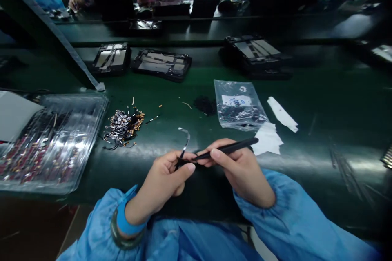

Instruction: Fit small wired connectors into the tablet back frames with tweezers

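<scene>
Low in the middle of the frame our left hand [167, 179] pinches a thin cable strip [184, 142] between thumb and forefinger, so that the strip stands up from the fingers and curls over at its top, clear of the green bench [321, 102]. Our right hand [241, 169] has its fingers pressed around black tweezers [225, 149], held level, with the tips meeting the strip right at the left thumb. We judge the step in hand to be fine work on the strip's lower end, where tweezers and strip touch; whether the tips already grip something there is too small to tell. The next move seems to call for a steady left pinch and a light, exact squeeze of the tweezers, since the strip looks flimsy and could bend or slip. To the left of centre lies a heap of small cables [124, 127], and at the left edge a clear plastic tray [53, 142] of parts. Right of centre sit a plastic bag [239, 105] and scraps of white paper [268, 138]. Across the top, black device shells [161, 64] rest on the bench, and other people's hands work beyond them.
</scene>
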`<state>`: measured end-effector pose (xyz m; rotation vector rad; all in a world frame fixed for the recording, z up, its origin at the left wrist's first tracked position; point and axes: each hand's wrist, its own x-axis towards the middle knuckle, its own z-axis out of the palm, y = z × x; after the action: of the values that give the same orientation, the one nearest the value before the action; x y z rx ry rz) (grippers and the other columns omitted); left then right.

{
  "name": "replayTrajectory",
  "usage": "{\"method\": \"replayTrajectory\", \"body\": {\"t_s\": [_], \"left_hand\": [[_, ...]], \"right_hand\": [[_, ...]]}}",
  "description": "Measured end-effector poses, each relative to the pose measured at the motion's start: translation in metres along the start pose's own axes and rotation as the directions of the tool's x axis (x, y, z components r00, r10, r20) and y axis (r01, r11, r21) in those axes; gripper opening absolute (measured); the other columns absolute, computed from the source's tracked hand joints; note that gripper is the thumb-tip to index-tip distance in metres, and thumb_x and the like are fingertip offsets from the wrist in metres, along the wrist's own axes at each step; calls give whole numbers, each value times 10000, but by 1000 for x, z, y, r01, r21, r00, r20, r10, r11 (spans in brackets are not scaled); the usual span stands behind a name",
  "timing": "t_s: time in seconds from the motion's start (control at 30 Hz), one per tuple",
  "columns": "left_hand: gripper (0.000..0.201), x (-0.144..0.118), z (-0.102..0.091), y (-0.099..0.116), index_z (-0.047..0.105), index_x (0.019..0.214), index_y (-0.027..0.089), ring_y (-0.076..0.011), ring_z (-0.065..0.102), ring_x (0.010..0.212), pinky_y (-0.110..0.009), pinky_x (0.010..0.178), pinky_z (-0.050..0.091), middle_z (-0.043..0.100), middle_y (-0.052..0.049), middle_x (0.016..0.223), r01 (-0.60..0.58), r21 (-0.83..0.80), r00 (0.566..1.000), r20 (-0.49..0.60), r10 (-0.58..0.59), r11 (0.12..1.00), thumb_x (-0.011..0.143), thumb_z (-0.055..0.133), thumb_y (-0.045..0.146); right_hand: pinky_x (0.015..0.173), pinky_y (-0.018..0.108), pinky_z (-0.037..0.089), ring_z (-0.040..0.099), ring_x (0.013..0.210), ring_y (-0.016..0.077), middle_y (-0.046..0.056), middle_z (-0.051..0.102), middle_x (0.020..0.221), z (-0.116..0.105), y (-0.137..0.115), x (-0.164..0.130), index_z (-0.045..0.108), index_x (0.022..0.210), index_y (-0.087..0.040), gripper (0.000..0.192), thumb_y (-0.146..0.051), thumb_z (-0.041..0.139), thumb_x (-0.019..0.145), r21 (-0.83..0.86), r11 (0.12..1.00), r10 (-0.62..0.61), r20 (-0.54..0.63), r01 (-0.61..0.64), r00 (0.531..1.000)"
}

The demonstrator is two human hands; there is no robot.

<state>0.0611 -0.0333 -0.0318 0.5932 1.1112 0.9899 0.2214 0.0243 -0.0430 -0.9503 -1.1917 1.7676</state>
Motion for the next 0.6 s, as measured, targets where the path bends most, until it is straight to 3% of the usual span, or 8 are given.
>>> {"method": "replayTrajectory", "body": {"t_s": [0.1, 0.3, 0.6], "left_hand": [[415, -3, -2, -1, 588, 913, 140, 19, 261, 331, -135, 336, 176, 426, 90, 546, -6, 19, 1000, -4, 6, 1000, 687, 734, 455], [392, -7, -4, -5, 603, 943, 132, 2, 228, 336, -138, 339, 171, 351, 107, 460, -31, 38, 1000, 7, 30, 999, 726, 700, 444], [404, -6, -4, -5, 612, 944, 121, -7, 226, 336, -149, 345, 171, 332, 109, 439, -26, 53, 999, -23, 27, 998, 719, 697, 445]], "right_hand": [[582, 149, 545, 716, 671, 139, 33, 748, 727, 4, 0, 1, 652, 771, -194, 202, -366, 749, 728, 119, 989, 86, 25, -88, 996], [565, 107, 530, 697, 625, 89, 15, 744, 700, 6, 5, 5, 675, 756, -196, 163, -336, 753, 732, 284, 924, 242, 75, -254, 967], [552, 114, 534, 691, 605, 88, 7, 739, 695, 6, 9, 8, 683, 744, -187, 172, -322, 778, 697, 349, 872, 329, 100, -343, 939]]}}
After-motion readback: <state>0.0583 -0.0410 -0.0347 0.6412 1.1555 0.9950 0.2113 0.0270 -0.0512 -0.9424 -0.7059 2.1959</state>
